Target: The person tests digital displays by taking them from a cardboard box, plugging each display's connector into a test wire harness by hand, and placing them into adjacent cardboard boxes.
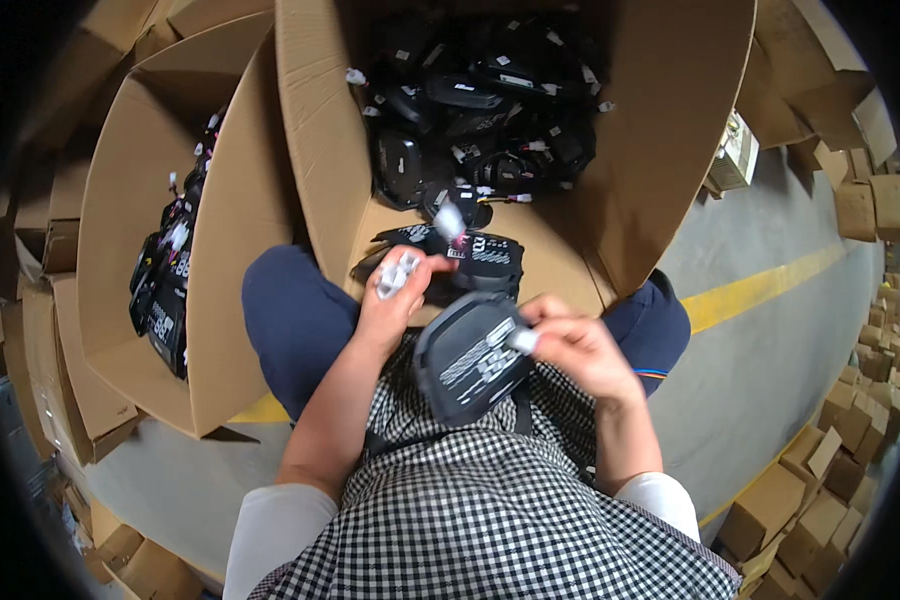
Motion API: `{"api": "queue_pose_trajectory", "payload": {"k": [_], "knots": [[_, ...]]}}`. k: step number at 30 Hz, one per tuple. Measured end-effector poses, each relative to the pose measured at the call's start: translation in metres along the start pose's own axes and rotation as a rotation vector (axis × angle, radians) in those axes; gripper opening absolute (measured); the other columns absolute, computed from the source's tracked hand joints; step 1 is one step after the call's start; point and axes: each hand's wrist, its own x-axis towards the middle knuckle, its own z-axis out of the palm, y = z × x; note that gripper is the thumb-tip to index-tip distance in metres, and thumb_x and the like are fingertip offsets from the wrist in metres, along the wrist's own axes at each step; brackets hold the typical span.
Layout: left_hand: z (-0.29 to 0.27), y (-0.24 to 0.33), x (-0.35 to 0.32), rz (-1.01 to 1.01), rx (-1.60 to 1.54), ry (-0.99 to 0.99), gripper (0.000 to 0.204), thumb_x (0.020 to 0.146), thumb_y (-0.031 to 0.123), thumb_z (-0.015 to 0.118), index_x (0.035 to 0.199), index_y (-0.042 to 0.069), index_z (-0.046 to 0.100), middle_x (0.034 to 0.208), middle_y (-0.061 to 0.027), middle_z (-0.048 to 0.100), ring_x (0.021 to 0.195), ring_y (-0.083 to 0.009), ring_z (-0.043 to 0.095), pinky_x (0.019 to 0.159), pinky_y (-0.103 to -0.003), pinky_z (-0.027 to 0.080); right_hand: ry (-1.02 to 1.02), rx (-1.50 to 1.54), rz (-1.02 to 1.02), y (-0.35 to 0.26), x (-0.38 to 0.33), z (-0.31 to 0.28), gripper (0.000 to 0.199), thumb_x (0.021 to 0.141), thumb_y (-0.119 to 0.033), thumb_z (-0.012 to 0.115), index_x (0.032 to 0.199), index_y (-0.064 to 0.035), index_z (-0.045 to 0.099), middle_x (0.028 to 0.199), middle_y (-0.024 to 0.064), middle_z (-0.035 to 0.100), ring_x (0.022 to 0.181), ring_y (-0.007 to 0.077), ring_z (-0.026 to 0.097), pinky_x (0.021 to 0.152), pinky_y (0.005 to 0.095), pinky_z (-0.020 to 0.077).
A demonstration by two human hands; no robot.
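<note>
My left hand [388, 308] cupped white pieces [395, 277]; my right hand [592, 358] pinched 1 at a black unit [470, 365]. Piled units [462, 92] seemingly remained.

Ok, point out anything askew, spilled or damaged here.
No clear spill or damage shows. The cartons at lower right look most untidy, jumbled at odd angles. In the front box, the black units lie heaped loosely, with white connectors poking out here and there.

black-and-white checked apron [470, 510], white-marked black casing [473, 362], navy trousers [295, 320], brown cartons [670, 110], yellow floor line [760, 287]
</note>
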Motion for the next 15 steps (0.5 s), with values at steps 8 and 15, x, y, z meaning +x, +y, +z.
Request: {"api": "queue_pose_trajectory", "payload": {"k": [8,15], "knots": [[-0.002,0.001,0.01,-0.039,-0.053,-0.192,0.015,0.098,0.024,0.057,0.105,0.012,0.053,0.096,-0.0126,0.067,0.053,0.0001,0.034,0.047,-0.015,0.027,-0.003,-0.364,-0.045,0.034,0.008,0.043,0.018,0.091,-0.013,0.061,0.098,0.0025,0.066,0.099,0.013,0.064,0.094,0.0256,0.061,0.084,0.0346,0.0472],[0.003,0.0,-0.002,-0.061,0.027,-0.315,0.025,0.093,0.03,0.065,0.103,0.009,0.057,0.084,-0.0061,0.065,0.059,-0.0022,0.046,0.049,-0.016,0.029,0.357,-0.846,-0.186,-0.032,0.022,0.026,0.009,0.086,-0.007,0.058,0.085,-0.0043,0.067,0.072,0.0113,0.066,0.064,0.0306,0.065,0.057,0.0396,0.0488]]}}
